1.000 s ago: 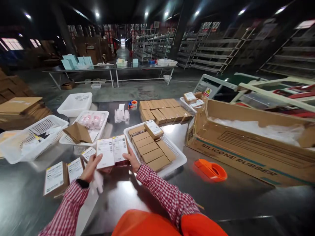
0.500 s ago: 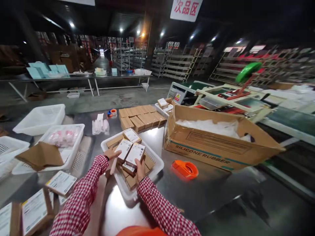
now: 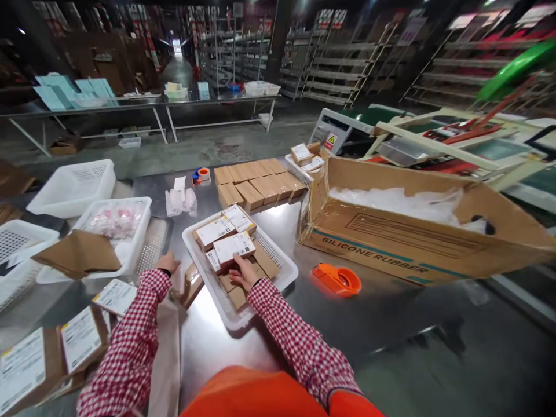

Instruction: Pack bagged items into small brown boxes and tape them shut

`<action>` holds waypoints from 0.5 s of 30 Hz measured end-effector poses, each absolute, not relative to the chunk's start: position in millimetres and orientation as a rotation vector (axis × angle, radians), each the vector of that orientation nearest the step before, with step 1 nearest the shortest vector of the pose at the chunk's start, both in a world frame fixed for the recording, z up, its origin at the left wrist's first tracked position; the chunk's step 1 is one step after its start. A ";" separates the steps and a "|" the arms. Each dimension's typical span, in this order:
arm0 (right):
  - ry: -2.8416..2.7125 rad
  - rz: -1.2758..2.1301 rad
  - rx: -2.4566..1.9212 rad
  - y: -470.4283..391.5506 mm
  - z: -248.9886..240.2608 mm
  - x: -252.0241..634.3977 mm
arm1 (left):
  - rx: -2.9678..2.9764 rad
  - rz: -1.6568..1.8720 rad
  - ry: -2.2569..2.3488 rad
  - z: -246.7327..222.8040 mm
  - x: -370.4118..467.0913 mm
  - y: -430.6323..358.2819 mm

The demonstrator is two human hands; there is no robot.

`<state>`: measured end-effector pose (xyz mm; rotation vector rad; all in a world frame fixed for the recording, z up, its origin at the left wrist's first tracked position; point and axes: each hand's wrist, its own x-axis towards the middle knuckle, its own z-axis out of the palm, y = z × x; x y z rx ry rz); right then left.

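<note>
The two labelled boxes (image 3: 226, 238) now lie in the white tray (image 3: 284, 272), released. The left hand (image 3: 167, 264) is off to the tray's left edge; the right hand (image 3: 244, 273) rests beside them.

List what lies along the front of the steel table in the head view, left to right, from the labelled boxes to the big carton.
Labelled boxes → left hand → white tray of small boxes, with the right hand resting in it → orange tape dispenser → open carton marked SILICONE RUBBER.
</note>
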<state>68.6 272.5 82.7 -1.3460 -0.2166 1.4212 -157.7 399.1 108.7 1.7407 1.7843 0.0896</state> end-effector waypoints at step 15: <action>-0.191 1.317 -1.416 187.9 96.4 100.2 | 1.531 0.137 1.801 54.2 -200.9 295.1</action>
